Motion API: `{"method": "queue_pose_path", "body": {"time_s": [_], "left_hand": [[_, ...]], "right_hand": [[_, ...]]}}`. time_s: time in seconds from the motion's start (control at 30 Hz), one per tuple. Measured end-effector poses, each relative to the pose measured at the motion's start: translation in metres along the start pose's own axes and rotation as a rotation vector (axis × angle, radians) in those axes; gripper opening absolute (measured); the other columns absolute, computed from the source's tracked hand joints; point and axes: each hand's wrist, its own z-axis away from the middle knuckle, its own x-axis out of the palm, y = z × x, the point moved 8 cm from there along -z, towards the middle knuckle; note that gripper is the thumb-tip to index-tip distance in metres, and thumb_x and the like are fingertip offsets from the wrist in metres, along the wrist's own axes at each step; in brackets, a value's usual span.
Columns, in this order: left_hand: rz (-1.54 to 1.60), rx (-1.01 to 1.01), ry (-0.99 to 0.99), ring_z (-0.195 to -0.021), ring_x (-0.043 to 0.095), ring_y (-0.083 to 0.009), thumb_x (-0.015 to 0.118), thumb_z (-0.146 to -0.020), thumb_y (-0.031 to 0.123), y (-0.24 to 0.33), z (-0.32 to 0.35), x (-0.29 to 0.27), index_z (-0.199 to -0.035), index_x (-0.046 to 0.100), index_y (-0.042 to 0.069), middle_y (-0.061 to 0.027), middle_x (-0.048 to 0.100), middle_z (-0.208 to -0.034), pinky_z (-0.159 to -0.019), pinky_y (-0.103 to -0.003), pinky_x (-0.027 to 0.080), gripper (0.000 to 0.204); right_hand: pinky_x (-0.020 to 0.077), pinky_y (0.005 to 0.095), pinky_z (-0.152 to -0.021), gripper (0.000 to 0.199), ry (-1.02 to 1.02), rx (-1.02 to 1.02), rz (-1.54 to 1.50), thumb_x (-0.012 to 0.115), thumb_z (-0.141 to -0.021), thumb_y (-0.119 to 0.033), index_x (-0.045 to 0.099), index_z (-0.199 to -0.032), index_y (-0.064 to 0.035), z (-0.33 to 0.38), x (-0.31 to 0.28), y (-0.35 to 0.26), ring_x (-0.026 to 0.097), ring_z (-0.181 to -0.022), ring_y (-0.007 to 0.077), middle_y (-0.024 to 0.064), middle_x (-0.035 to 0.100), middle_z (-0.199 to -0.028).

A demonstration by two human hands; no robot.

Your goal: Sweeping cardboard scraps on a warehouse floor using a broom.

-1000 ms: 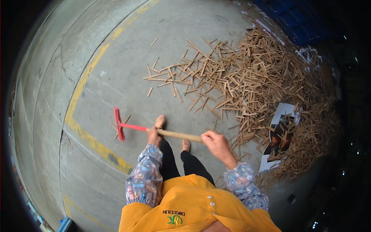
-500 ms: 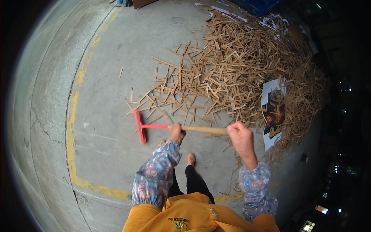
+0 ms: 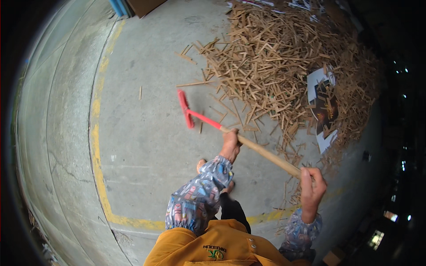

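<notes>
I hold a rake with a red head (image 3: 185, 108) and a wooden handle (image 3: 266, 154) over a concrete floor. My left hand (image 3: 230, 144) grips the handle where the red neck meets the wood. My right hand (image 3: 311, 188) grips the handle's near end. The red head rests on the floor just left of a big pile of thin wood sticks (image 3: 284, 62). A few loose sticks (image 3: 186, 56) lie at the pile's left edge, close to the head.
A yellow painted line (image 3: 98, 146) curves along the floor on the left and runs below me. A torn printed cardboard piece (image 3: 323, 104) lies on the pile's right side. A blue object and a brown box (image 3: 133, 6) stand at the top left. My foot (image 3: 201, 165) shows below the rake.
The view has shifted so the pile sits farther up and right. The rake now points diagonally up-left instead of level, its head nearer the pile's left edge. Both hands keep their grip.
</notes>
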Motion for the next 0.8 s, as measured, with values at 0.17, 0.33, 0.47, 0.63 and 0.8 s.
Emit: {"method": "queue_pose_path", "body": {"time_s": [0.17, 0.33, 0.47, 0.63, 0.8], "left_hand": [[0.031, -0.111, 0.137, -0.057, 0.040, -0.0168, 0.046, -0.072, 0.006, -0.022, -0.040, -0.102, -0.075, 0.037, 0.006, -0.0030, 0.036, -0.064, -0.050, -0.032, 0.037, 0.010], [-0.277, -0.102, -0.056, -0.051, 0.042, -0.0180, 0.046, -0.074, 0.005, -0.054, -0.033, -0.047, -0.075, 0.043, 0.001, -0.0062, 0.041, -0.060, -0.047, -0.029, 0.038, 0.005], [-0.461, -0.120, -0.351, -0.053, 0.045, -0.0190, 0.045, -0.075, 0.005, -0.104, 0.007, 0.001, -0.087, 0.040, 0.003, -0.0077, 0.043, -0.065, -0.049, -0.031, 0.042, 0.012], [-0.550, -0.277, -0.684, -0.068, 0.051, -0.0215, 0.045, -0.079, 0.010, -0.219, 0.112, -0.011, -0.107, 0.038, 0.006, -0.0085, 0.049, -0.077, -0.064, -0.035, 0.043, 0.029], [-1.195, -0.610, -0.743, -0.089, 0.051, -0.0201, 0.046, -0.082, 0.023, -0.331, 0.193, -0.111, -0.111, 0.042, 0.007, -0.0079, 0.052, -0.092, -0.077, -0.035, 0.041, 0.034]], "right_hand": [[0.0370, 0.0254, -0.043, 0.013, -0.076, -0.004, -0.143, 0.054, -0.078, -0.010, 0.052, -0.072, 0.0005, 0.021, 0.048, 0.030, 0.048, -0.046, 0.0108, 0.0072, 0.048, -0.051], [0.0421, 0.0303, -0.044, 0.009, 0.066, -0.129, -0.052, 0.053, -0.076, -0.009, 0.051, -0.080, -0.0012, 0.095, 0.018, 0.040, 0.055, -0.049, 0.0228, 0.0101, 0.054, -0.059], [0.0409, 0.0268, -0.042, 0.022, 0.089, 0.138, -0.191, 0.052, -0.078, -0.010, 0.048, -0.098, -0.0006, 0.187, -0.006, 0.080, 0.052, -0.046, 0.0165, 0.0070, 0.054, -0.060], [0.0366, 0.0198, -0.040, 0.016, -0.240, 1.021, -1.107, 0.051, -0.080, -0.015, 0.052, -0.088, -0.0014, 0.381, 0.030, 0.194, 0.047, -0.046, 0.0070, 0.0010, 0.050, -0.059], [0.0397, 0.0252, -0.042, 0.020, -0.351, 1.100, -0.954, 0.052, -0.079, -0.021, 0.053, -0.079, -0.0012, 0.545, 0.087, 0.251, 0.051, -0.048, 0.0124, 0.0052, 0.052, -0.056]]}}
